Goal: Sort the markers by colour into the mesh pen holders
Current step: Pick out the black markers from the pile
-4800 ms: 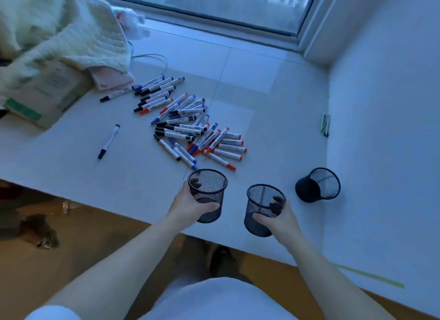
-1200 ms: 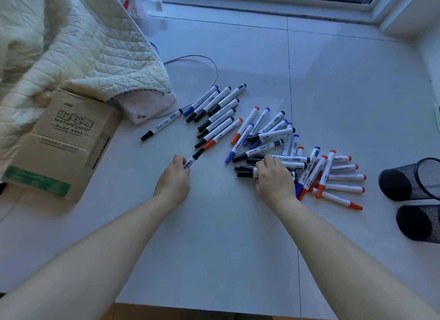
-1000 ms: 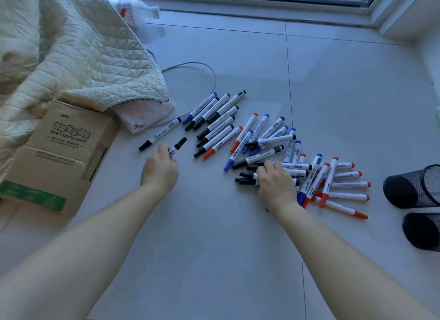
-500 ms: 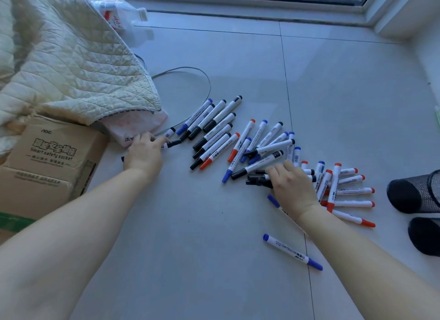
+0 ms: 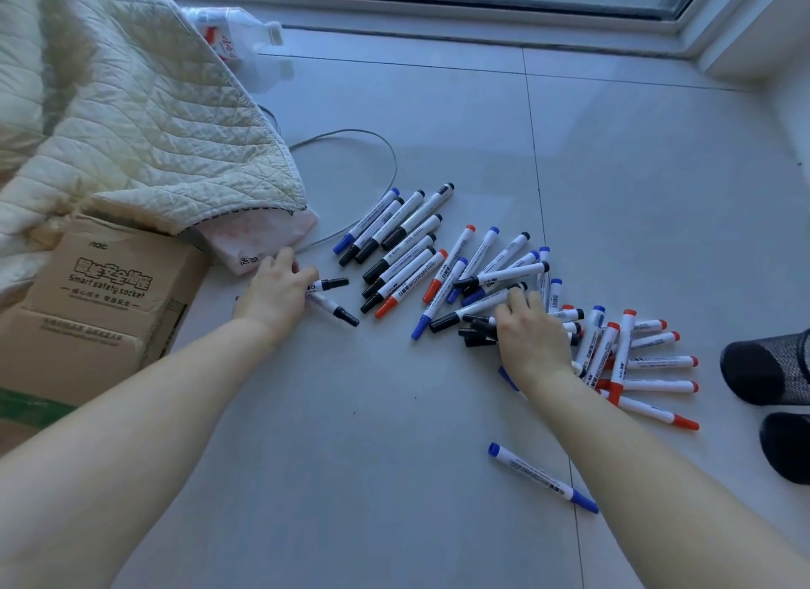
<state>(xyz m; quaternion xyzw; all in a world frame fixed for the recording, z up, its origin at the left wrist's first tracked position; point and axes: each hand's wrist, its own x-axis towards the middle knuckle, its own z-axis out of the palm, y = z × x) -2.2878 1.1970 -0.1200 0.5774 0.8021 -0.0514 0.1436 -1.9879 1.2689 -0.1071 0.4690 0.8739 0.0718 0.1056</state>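
Gripping two black markers (image 5: 334,299) in left hand (image 5: 274,294), right hand (image 5: 530,341) atop pile (image 5: 504,281)

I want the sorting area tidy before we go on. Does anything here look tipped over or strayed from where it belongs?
Yes. Two mesh pen holders at the right edge lie on their sides, not upright. One blue marker lies alone near the right forearm, apart from the marker pile.

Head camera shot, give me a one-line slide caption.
Left hand holds two black markers; right hand gathers black ones from the marker pile.
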